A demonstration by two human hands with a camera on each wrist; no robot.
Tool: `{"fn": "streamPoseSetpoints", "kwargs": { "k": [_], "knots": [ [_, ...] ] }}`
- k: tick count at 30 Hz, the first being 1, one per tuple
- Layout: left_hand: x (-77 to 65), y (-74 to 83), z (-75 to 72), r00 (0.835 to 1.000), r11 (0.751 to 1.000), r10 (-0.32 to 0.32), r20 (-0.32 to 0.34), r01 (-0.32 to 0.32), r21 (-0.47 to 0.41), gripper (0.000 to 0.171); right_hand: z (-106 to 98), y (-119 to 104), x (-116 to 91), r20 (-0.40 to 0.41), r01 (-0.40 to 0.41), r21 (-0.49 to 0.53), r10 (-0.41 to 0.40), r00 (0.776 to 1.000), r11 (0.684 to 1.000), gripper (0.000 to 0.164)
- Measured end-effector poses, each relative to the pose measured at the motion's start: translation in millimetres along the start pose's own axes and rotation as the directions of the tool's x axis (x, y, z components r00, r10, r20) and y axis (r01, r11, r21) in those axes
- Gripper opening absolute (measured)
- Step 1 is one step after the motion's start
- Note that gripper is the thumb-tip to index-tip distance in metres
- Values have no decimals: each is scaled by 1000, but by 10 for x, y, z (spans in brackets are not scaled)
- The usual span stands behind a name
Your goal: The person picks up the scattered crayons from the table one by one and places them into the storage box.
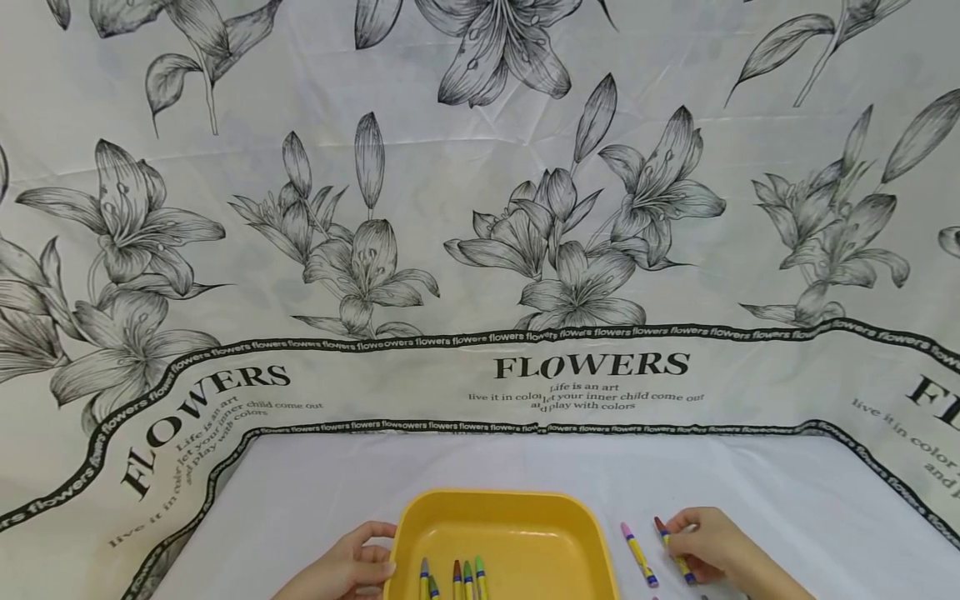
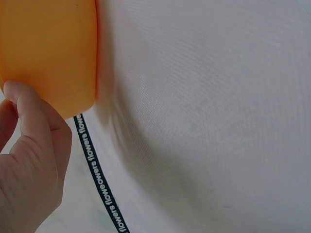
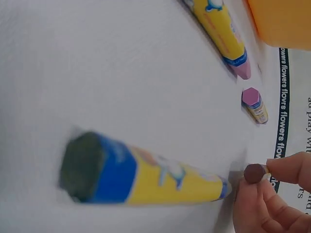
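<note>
My left hand (image 1: 358, 560) rests against the left side of a yellow plastic tray (image 1: 517, 500). In the left wrist view, the fingers of that hand (image 2: 34, 145) touch the tray's outer wall (image 2: 53, 53). My right hand (image 1: 708, 543) pinches a brownish-red crayon (image 1: 686, 572) beside the tray; its flat brown end (image 3: 254, 173) shows between thumb and fingers in the right wrist view. Left of it lies a pink crayon (image 1: 639, 557). A dark green crayon (image 3: 146, 172) looms close in the right wrist view, with another pink crayon (image 3: 221, 31) above it.
Several crayons (image 1: 468, 579) in green, grey and brownish-red lie inside the tray. A white cloth (image 1: 322, 467) covers the table. Behind it hangs a flower-printed cloth (image 1: 420, 383) with black lettered bands.
</note>
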State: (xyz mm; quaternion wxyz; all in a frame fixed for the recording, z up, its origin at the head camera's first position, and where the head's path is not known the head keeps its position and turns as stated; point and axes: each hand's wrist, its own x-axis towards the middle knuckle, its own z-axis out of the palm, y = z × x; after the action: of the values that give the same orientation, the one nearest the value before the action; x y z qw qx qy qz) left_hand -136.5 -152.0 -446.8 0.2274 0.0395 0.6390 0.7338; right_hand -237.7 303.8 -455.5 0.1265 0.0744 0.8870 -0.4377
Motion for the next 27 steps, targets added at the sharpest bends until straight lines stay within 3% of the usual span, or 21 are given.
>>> {"fn": "streamPoseSetpoints", "kwargs": {
  "k": [10, 19, 23, 27],
  "knots": [
    [4, -3, -4, 1000, 1000, -9, -2, 8, -24, 44, -225, -266, -97, 63, -3, 191, -9, 998, 982, 29],
    [6, -17, -2, 1000, 999, 6, 18, -5, -53, 42, -333, -457, -156, 171, 43, 335, -105, 980, 941, 36],
    [6, 0, 13, 1000, 999, -2, 1, 2, -37, 44, -324, -539, -200, 224, 56, 380, -151, 963, 923, 33],
    [2, 6, 24, 1000, 1000, -3, -11, 3, -31, 44, -270, -616, -231, 295, 77, 430, -221, 930, 900, 30]
  ]
}}
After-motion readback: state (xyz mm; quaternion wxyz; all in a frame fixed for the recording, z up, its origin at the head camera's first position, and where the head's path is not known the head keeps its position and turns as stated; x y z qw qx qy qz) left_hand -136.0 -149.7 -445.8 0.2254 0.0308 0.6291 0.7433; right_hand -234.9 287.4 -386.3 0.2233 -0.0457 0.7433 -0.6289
